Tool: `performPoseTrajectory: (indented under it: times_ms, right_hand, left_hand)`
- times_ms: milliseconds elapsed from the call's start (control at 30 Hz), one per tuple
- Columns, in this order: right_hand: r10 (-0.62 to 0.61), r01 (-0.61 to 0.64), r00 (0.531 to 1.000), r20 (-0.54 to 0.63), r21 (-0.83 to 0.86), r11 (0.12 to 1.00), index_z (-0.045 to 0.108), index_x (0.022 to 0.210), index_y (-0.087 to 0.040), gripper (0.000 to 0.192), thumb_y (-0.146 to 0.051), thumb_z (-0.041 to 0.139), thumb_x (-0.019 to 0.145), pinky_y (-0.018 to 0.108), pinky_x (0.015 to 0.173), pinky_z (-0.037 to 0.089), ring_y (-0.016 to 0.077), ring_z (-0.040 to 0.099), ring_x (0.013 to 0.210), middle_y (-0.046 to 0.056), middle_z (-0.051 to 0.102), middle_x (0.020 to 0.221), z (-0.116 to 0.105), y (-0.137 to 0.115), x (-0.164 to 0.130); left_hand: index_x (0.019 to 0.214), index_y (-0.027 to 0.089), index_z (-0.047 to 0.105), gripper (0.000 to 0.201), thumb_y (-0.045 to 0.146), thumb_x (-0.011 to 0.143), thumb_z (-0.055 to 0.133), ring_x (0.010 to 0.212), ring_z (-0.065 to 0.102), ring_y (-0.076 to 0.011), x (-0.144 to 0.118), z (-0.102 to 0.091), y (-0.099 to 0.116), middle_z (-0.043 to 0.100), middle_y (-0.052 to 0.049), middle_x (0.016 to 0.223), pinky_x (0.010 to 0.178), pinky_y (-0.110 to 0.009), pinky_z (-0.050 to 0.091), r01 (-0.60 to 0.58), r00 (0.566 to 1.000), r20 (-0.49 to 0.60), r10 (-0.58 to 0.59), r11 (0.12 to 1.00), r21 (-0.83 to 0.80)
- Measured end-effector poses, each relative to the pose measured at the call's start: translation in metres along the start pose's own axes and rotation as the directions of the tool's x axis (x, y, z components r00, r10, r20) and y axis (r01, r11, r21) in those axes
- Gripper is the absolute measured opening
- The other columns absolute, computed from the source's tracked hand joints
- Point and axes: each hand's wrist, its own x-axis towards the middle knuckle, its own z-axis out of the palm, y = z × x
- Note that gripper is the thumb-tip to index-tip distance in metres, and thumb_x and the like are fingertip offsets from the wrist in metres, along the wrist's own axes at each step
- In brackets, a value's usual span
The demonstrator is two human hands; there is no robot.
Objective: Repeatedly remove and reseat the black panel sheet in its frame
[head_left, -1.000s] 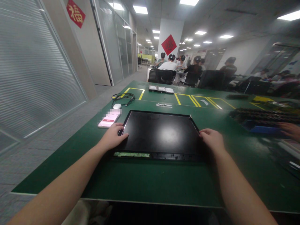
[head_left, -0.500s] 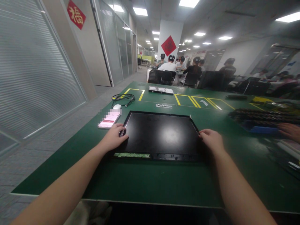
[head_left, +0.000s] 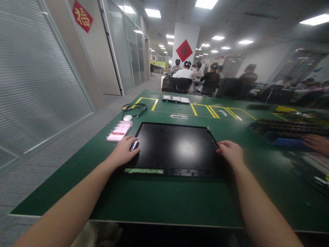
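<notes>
- The gold Chinese character 福 (head_left: pixel 82 18) is being displayed on a red paper diamond (head_left: pixel 86 24) on the pale door panel (head_left: pixel 101 58) at left.
- A second red diamond (head_left: pixel 184 50) is being borne by the white pillar (head_left: pixel 190 31); its darker marking is being blurred past reading.
- On the smartphone (head_left: pixel 119 132), the screen's lettering is being rendered too small to read.

Dim, greyish light was cast by white rectangular ceiling panels (head_left: pixel 153 13). A soft glare was reflected on the black rectangular screen (head_left: pixel 167 145). The right side was blurred and stretched.
</notes>
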Motion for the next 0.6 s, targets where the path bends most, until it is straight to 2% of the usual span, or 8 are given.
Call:
performPoseTrajectory:
  times_ms: [167, 300, 433, 600]
  right_hand:
    - [-0.011, 0.012, 1.0, -0.029, 0.02, 1.0, 0.079, 0.092, -0.02, 0.032, -0.032, 0.055, 0.075, 0.031, 0.066, 0.047, 0.0227, 0.068, 0.07, 0.005, 0.073, 0.067, -0.003, -0.01, -0.006]
    - [0.031, -0.03, 0.999, 0.008, -0.057, 0.998, 0.08, 0.089, -0.022, 0.03, -0.03, 0.055, 0.075, 0.031, 0.065, 0.045, 0.0227, 0.068, 0.072, 0.004, 0.074, 0.07, -0.005, -0.007, -0.003]
    - [0.08, -0.075, 0.996, 0.036, -0.127, 0.989, 0.081, 0.094, -0.023, 0.03, -0.032, 0.057, 0.078, 0.032, 0.067, 0.046, 0.0236, 0.069, 0.077, 0.006, 0.076, 0.08, -0.002, 0.002, 0.003]
    - [0.052, -0.042, 0.998, 0.044, -0.207, 0.977, 0.08, 0.099, -0.022, 0.029, -0.031, 0.061, 0.079, 0.031, 0.07, 0.048, 0.0246, 0.07, 0.086, 0.009, 0.078, 0.095, 0.005, 0.007, 0.006]
  left_hand:
    - [0.134, 0.011, 0.065, 0.068, 0.053, 0.082, 0.055, 0.144, 0.047, -0.0423, 0.0, 0.0, 0.003, 0.061, -0.024, 0.147, 0.119, -0.055, 0.034, 0.01, 0.999, 0.04, -0.012, 0.999, 0.034]
    - [0.13, 0.014, 0.069, 0.058, 0.043, 0.083, 0.052, 0.141, 0.053, -0.0396, 0.002, 0.001, 0.003, 0.065, -0.022, 0.144, 0.119, -0.052, 0.037, 0.016, 0.999, 0.036, -0.014, 0.999, -0.038]
    - [0.128, 0.016, 0.071, 0.054, 0.033, 0.081, 0.049, 0.138, 0.058, -0.036, 0.003, -0.001, 0.003, 0.066, -0.018, 0.144, 0.119, -0.048, 0.039, 0.033, 0.999, 0.044, -0.029, 0.996, -0.081]
    - [0.134, 0.016, 0.069, 0.059, 0.026, 0.079, 0.049, 0.133, 0.062, -0.0355, 0.001, -0.007, 0.006, 0.066, -0.015, 0.145, 0.114, -0.046, 0.045, 0.108, 0.992, 0.069, -0.102, 0.99, -0.094]
